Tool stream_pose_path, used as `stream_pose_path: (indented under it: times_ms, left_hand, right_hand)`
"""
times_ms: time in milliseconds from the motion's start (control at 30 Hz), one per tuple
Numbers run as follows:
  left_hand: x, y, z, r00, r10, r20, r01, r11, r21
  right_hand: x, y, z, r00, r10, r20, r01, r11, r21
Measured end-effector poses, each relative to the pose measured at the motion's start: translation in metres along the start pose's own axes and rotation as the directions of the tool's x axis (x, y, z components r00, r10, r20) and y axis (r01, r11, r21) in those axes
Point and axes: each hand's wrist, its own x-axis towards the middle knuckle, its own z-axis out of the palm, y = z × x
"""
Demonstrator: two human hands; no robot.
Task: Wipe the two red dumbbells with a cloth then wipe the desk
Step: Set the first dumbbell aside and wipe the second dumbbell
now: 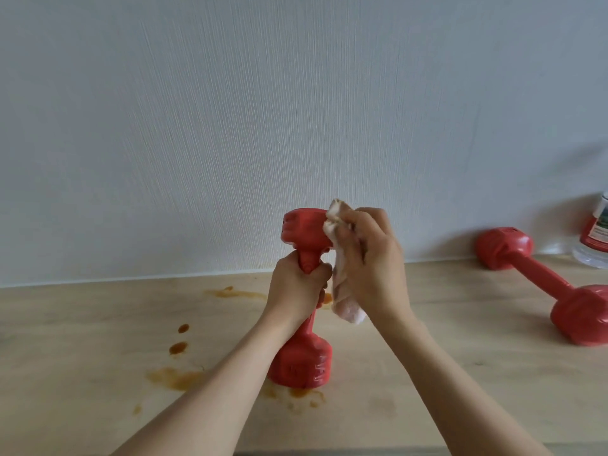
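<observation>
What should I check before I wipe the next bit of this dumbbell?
1. Left hand holds the handle of the upright dumbbell firmly: ok.
2. Its bottom end rests on the desk: ok, as far as the view shows.
3. Right hand has the cloth pressed on the top end: ok.
4. Cloth clean enough to go on: cannot tell; it looks a bit stained.
5. Second dumbbell wiped: cannot tell; it lies on its side to the right.
6. Desk free of brown spills: not ok; they are there to the left and under the dumbbell.
</observation>
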Motion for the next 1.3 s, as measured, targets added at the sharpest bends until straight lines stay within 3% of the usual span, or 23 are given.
stream_pose_path:
  times_ms: [67,200,300,400,533,600,667,767,833,900,1000,1100,1167,1267,1300]
  left_hand:
    - [0.000,-0.002,-0.001,1.000,0.022,-0.005,-0.022,1.000,-0.011]
    - [0.000,-0.002,0.000,0.998,0.058,0.020,-0.059,0.998,0.003]
    - [0.003,-0.002,0.000,1.000,0.030,0.008,-0.029,0.999,-0.016]
    - [0.004,-0.002,-0.002,1.000,0.008,-0.003,-0.008,0.999,-0.045]
    - [0.003,-0.002,-0.002,0.999,0.043,0.016,-0.043,0.999,0.002]
    - [0.004,-0.002,-0.002,0.999,0.034,0.028,-0.035,0.999,0.008]
    - [0.005,-0.002,-0.002,0.999,0.013,0.035,-0.013,1.000,0.002]
    - [0.004,0.000,0.000,0.999,0.015,0.045,-0.016,1.000,0.005]
    - [0.003,0.001,0.001,0.999,0.026,0.047,-0.027,0.999,0.019]
    - [0.003,0.001,0.003,0.999,0.030,0.044,-0.032,0.999,0.026]
    - [0.004,0.000,0.004,0.997,0.054,0.056,-0.056,0.998,0.040]
    - [0.003,-0.002,0.004,0.996,0.073,0.055,-0.076,0.996,0.049]
    - [0.003,0.000,0.004,0.997,0.051,0.055,-0.054,0.998,0.044]
    - [0.005,0.001,0.003,0.999,0.026,0.038,-0.027,0.999,0.026]
    - [0.005,0.001,0.003,0.999,0.025,0.037,-0.026,0.999,0.019]
  right_hand:
    - [0.000,0.013,-0.002,0.992,0.117,0.044,-0.121,0.987,0.108]
    - [-0.002,0.027,-0.002,0.978,0.206,0.032,-0.208,0.975,0.074]
    - [0.004,0.011,-0.001,0.990,0.133,-0.052,-0.125,0.982,0.140]
    - [0.007,-0.003,0.004,1.000,-0.016,0.002,0.016,0.993,0.114]
    - [0.014,0.014,-0.002,0.980,0.170,0.100,-0.190,0.949,0.252]
    - [0.016,0.015,-0.006,0.985,0.146,0.088,-0.163,0.959,0.231]
    - [0.015,0.005,-0.005,0.998,0.034,0.059,-0.043,0.985,0.165]
    - [0.016,-0.007,-0.004,0.992,-0.109,0.065,0.117,0.985,-0.124]
    - [0.019,-0.005,-0.007,0.988,-0.124,0.089,0.139,0.972,-0.191]
    - [0.020,-0.001,-0.011,0.994,-0.070,0.082,0.074,0.996,-0.049]
    - [0.022,0.013,-0.015,0.983,0.154,0.104,-0.173,0.962,0.209]
    - [0.019,0.024,-0.016,0.958,0.272,0.094,-0.287,0.923,0.256]
    - [0.016,0.014,-0.013,0.981,0.190,0.031,-0.192,0.951,0.241]
    - [0.013,-0.005,-0.006,0.996,-0.089,0.033,0.090,0.995,-0.046]
    - [0.013,-0.005,-0.003,0.992,-0.116,0.043,0.120,0.988,-0.097]
